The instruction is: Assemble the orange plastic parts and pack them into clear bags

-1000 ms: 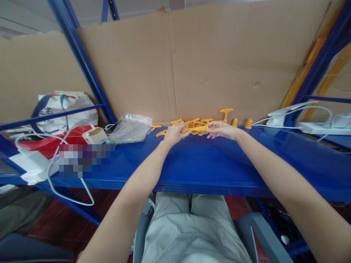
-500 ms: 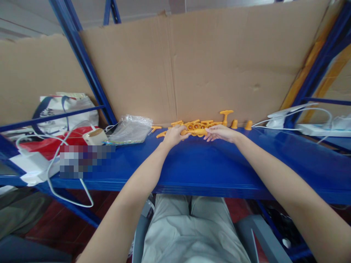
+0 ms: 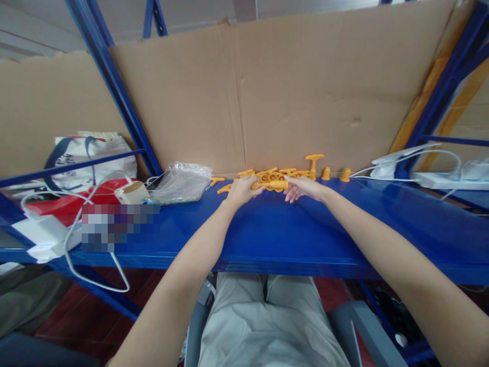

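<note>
Both my arms reach forward over a blue metal shelf (image 3: 290, 229). My left hand (image 3: 241, 190) and my right hand (image 3: 303, 187) grip the two ends of an orange plastic bar with round holes (image 3: 272, 182). Behind it, along the cardboard backing, lie several loose orange plastic pieces (image 3: 223, 183), some T-shaped. One T-shaped piece (image 3: 314, 162) stands upright, with two small orange cones (image 3: 326, 174) to its right. My fingers are curled round the bar's ends.
A crumpled clear plastic bag (image 3: 182, 180) lies left of the pieces. Further left are a small beige box (image 3: 131, 191), white cables, a white adapter (image 3: 40, 232) and a tote bag (image 3: 87, 155). A white power strip (image 3: 439, 178) lies at right. Cardboard (image 3: 298, 97) backs the shelf.
Both hands have drawn the orange bar slightly toward me, away from the loose pieces. The right hand's fingers have curled more under the bar's end.
</note>
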A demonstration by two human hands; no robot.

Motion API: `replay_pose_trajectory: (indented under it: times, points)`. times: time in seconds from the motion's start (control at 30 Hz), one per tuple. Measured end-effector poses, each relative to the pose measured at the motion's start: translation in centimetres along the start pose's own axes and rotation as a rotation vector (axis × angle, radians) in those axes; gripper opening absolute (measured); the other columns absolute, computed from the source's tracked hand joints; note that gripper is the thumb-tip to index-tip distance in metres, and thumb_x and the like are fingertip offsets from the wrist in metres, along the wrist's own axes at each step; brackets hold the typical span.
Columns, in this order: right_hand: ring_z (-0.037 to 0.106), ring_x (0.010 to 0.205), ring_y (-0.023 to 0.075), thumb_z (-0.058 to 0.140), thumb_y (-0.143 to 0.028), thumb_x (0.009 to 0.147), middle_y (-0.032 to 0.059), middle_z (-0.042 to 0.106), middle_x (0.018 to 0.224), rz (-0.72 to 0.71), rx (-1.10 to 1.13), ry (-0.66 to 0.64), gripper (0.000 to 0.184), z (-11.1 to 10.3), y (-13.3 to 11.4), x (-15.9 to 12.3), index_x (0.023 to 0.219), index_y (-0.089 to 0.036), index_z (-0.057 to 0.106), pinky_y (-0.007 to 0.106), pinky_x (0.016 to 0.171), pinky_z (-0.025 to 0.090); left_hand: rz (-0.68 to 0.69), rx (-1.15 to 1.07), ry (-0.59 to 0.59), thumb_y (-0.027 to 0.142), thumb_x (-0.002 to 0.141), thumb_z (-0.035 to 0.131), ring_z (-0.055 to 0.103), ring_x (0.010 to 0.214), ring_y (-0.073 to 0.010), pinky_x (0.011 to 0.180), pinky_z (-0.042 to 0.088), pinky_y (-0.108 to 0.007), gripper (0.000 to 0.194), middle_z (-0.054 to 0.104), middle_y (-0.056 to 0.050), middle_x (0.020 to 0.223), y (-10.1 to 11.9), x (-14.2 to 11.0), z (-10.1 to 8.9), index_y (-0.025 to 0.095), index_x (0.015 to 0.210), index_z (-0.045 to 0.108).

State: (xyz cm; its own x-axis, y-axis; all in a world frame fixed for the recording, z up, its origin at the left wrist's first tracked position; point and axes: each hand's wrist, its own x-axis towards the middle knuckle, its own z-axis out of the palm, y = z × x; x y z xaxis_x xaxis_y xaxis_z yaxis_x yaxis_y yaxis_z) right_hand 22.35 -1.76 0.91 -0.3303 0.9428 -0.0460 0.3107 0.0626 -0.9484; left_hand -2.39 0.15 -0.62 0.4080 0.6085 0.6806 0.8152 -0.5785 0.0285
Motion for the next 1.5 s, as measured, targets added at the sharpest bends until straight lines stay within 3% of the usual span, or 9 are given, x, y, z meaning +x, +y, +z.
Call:
replay_pose_trajectory:
  times: [0.2, 0.3, 0.37, 0.73, 1.07, 1.23, 1.33, 1.5]
  points:
    - [0.068, 0.057, 0.0136, 0.039, -0.053, 0.101, 0.0115, 0.076, 0.075, 0.050, 0.002, -0.035, 0.049, 0.0, -0.7, -0.9, 0.082, -0.015, 0.064, 0.021, 0.050, 0.050, -0.017, -0.044, -0.014, 0.039, 0.083, 0.071, 0.070, 0.091, -0.0237, 0.078, 0.053, -0.032, 0.023, 0.073, -0.007, 0.094, -0.1, 0.0, 0.0, 0.021, 0.096, 0.068]
    - [0.070, 0.064, 0.0129, 0.058, -0.043, 0.095, 0.0086, 0.077, 0.089, -0.036, -0.008, -0.060, 0.025, -0.3, -0.6, -1.1, 0.091, -0.018, 0.062, 0.020, 0.055, 0.051, -0.022, -0.009, -0.032, 0.038, 0.084, 0.070, 0.070, 0.090, -0.0241, 0.077, 0.053, -0.032, 0.022, 0.073, -0.007, 0.093, 0.0, 0.0, -0.1, 0.020, 0.096, 0.069]
    - [0.070, 0.066, 0.0123, 0.068, -0.036, 0.090, 0.0075, 0.077, 0.092, -0.097, -0.040, -0.045, 0.019, -0.5, -0.4, -0.9, 0.092, -0.019, 0.060, 0.020, 0.058, 0.051, -0.018, 0.014, -0.037, 0.038, 0.084, 0.069, 0.070, 0.089, -0.0236, 0.077, 0.053, -0.032, 0.022, 0.074, -0.007, 0.093, 0.1, 0.0, -0.1, 0.020, 0.097, 0.069]
    - [0.070, 0.063, 0.0152, 0.065, -0.041, 0.092, 0.0112, 0.076, 0.079, -0.131, -0.053, -0.055, 0.029, -0.5, -0.2, -0.6, 0.082, -0.014, 0.065, 0.028, 0.070, 0.056, -0.008, 0.034, -0.045, 0.037, 0.085, 0.069, 0.069, 0.091, -0.0208, 0.077, 0.051, -0.027, 0.021, 0.073, -0.005, 0.094, 0.5, -0.1, -0.3, 0.020, 0.097, 0.070]
    - [0.070, 0.056, 0.0187, 0.055, -0.043, 0.097, 0.0118, 0.073, 0.065, -0.088, 0.129, -0.043, 0.035, 0.5, -0.4, -0.5, 0.077, -0.014, 0.061, 0.032, 0.065, 0.061, 0.007, 0.018, -0.025, 0.040, 0.086, 0.067, 0.069, 0.092, -0.0212, 0.078, 0.052, -0.029, 0.023, 0.073, -0.006, 0.095, 0.4, -0.1, -0.3, 0.020, 0.097, 0.069]
    - [0.067, 0.054, 0.0147, 0.047, -0.038, 0.101, 0.0077, 0.072, 0.062, -0.002, 0.181, 0.021, 0.035, 1.3, -0.8, -0.7, 0.079, -0.016, 0.062, 0.023, 0.055, 0.055, -0.005, 0.008, -0.022, 0.043, 0.086, 0.066, 0.069, 0.095, -0.0225, 0.082, 0.053, -0.031, 0.026, 0.074, -0.007, 0.098, 0.5, -0.1, -0.3, 0.020, 0.099, 0.068]
    - [0.065, 0.052, 0.0122, 0.049, -0.034, 0.100, 0.0055, 0.070, 0.062, 0.014, 0.252, 0.071, 0.030, 1.5, -1.1, -0.7, 0.080, -0.016, 0.063, 0.020, 0.051, 0.051, -0.043, -0.035, -0.032, 0.042, 0.089, 0.063, 0.069, 0.099, -0.0228, 0.086, 0.053, -0.031, 0.030, 0.073, -0.007, 0.105, 0.7, -0.1, -0.5, 0.021, 0.111, 0.065]
    - [0.060, 0.050, 0.0105, 0.057, -0.026, 0.092, -0.0011, 0.064, 0.058, -0.118, 0.406, 0.384, 0.013, 0.7, -1.2, -0.2, 0.081, -0.020, 0.056, 0.020, 0.051, 0.047, -0.269, -0.081, -0.032, 0.030, 0.099, 0.042, 0.068, 0.102, -0.0210, 0.091, 0.052, -0.033, 0.044, 0.071, -0.007, 0.114, -0.5, 0.1, -1.0, 0.023, 0.142, 0.045]
